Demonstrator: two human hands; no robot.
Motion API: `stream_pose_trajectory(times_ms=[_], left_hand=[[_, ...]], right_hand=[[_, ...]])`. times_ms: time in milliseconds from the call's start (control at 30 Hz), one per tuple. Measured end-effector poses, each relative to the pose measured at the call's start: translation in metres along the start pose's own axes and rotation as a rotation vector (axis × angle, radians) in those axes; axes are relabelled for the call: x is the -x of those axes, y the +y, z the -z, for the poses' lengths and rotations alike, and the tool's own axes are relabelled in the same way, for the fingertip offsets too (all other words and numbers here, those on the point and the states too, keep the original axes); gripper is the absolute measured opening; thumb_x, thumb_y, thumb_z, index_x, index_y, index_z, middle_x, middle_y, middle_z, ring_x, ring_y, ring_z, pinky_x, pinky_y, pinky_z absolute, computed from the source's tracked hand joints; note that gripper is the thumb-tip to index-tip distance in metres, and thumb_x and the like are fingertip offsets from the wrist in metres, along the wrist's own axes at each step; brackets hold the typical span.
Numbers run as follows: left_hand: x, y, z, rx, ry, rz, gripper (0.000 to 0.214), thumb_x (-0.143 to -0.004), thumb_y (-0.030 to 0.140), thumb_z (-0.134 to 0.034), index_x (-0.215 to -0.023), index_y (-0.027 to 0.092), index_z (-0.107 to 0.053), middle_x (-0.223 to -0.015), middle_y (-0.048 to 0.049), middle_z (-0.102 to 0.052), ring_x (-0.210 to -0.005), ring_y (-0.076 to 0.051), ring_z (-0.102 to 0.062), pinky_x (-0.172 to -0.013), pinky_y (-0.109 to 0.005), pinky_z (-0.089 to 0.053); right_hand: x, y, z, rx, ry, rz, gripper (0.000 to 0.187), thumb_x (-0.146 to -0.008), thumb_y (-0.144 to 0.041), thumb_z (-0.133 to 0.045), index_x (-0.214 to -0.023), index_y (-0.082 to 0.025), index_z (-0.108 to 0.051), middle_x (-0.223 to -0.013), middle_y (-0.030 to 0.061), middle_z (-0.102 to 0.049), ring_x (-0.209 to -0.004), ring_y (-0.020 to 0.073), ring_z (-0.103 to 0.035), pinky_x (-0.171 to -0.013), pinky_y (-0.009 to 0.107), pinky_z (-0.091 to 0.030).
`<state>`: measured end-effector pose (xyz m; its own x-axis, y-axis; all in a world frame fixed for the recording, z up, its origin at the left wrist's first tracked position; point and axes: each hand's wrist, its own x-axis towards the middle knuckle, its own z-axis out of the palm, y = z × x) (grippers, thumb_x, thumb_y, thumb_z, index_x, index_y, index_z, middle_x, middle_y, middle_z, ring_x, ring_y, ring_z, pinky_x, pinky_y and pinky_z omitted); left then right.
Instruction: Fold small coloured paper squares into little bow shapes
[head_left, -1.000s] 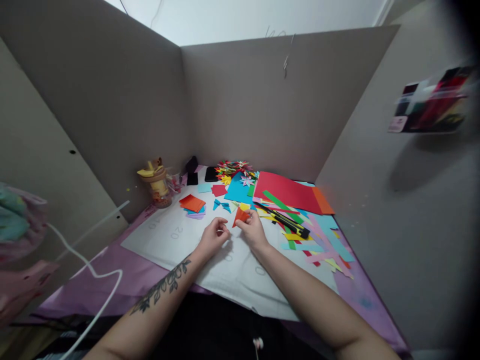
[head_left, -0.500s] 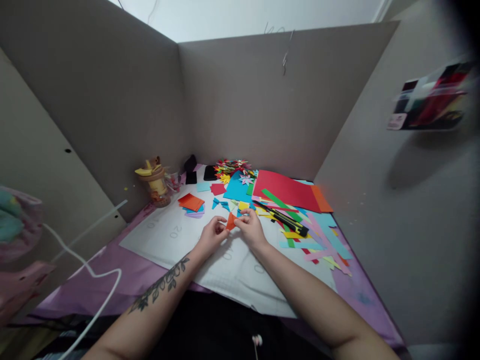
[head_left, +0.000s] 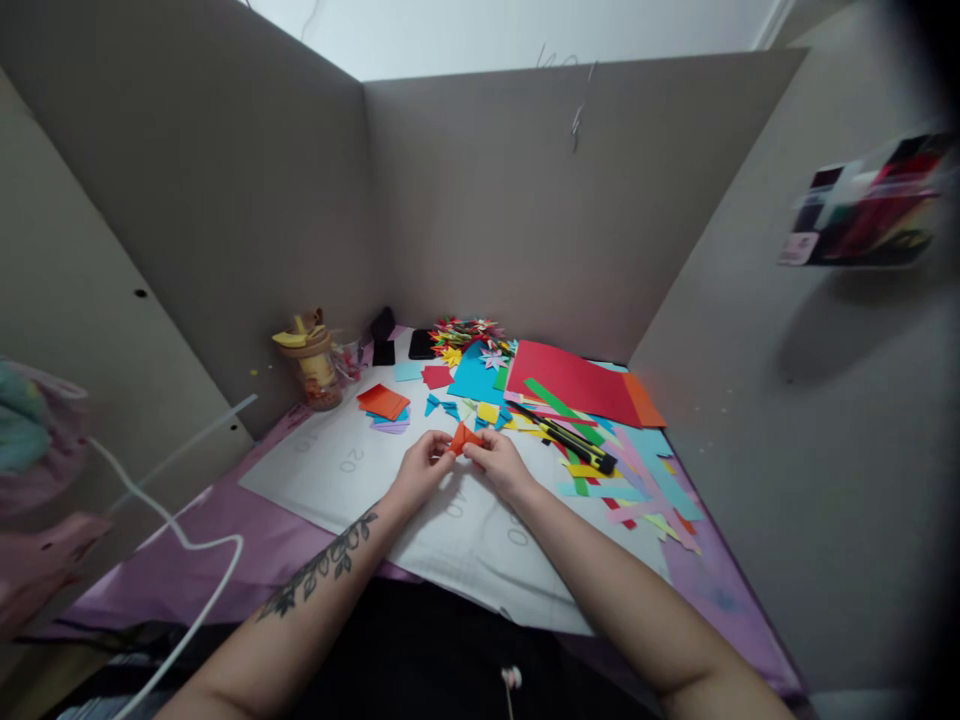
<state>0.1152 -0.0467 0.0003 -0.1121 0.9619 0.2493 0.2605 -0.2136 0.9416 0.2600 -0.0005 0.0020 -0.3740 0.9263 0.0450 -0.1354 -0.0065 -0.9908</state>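
Note:
Between my two hands is a small folded piece of orange paper (head_left: 464, 437), raised a little over the white sheet (head_left: 420, 520). My left hand (head_left: 427, 465) pinches its left side between thumb and fingers. On its right side, my right hand (head_left: 496, 460) grips with the thumb in front and fingers behind. Just beyond the hands lie small folded blue pieces (head_left: 442, 405) and a yellow paper square (head_left: 488, 412). A stack of orange squares (head_left: 383, 401) rests on blue and lilac ones to the left.
Coloured paper strips (head_left: 630, 490) and a black-and-yellow utility knife (head_left: 574, 445) lie to the right. Behind are large red sheets (head_left: 574, 383) and a heap of folded paper stars (head_left: 469, 338). A brown pot (head_left: 319, 370) stands at the left. Grey panels (head_left: 525, 200) enclose the table.
The orange paper has changed from an upright narrow triangle to a wider shape with a fold showing. My right hand has shifted slightly down, its fingers closer round the paper.

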Motion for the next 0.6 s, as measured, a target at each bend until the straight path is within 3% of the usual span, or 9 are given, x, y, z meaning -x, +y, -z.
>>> stream_pose_trajectory(times_ms=[200,600], left_hand=[[0.000,0.000,0.001,-0.023,0.030,0.023,0.018,-0.074,0.030,-0.057,-0.083,0.014,-0.060,-0.072,-0.0020,-0.062,-0.062,-0.012,-0.055,-0.056,-0.021,-0.042],[0.001,0.008,0.001,-0.012,0.024,0.073,0.014,-0.071,0.028,-0.055,-0.070,0.015,-0.060,-0.057,0.0018,-0.058,-0.052,-0.010,-0.050,-0.050,-0.020,-0.038]], right_hand=[[0.007,-0.006,-0.007,-0.001,-0.078,-0.008,0.020,-0.066,-0.032,-0.065,-0.068,-0.016,-0.053,-0.052,-0.0063,-0.047,-0.046,0.0068,-0.038,-0.046,0.020,-0.026],[0.008,-0.007,-0.010,-0.018,-0.044,0.035,0.008,-0.063,-0.021,-0.060,-0.066,-0.017,-0.054,-0.052,-0.0053,-0.052,-0.048,0.0086,-0.044,-0.048,0.021,-0.031]])
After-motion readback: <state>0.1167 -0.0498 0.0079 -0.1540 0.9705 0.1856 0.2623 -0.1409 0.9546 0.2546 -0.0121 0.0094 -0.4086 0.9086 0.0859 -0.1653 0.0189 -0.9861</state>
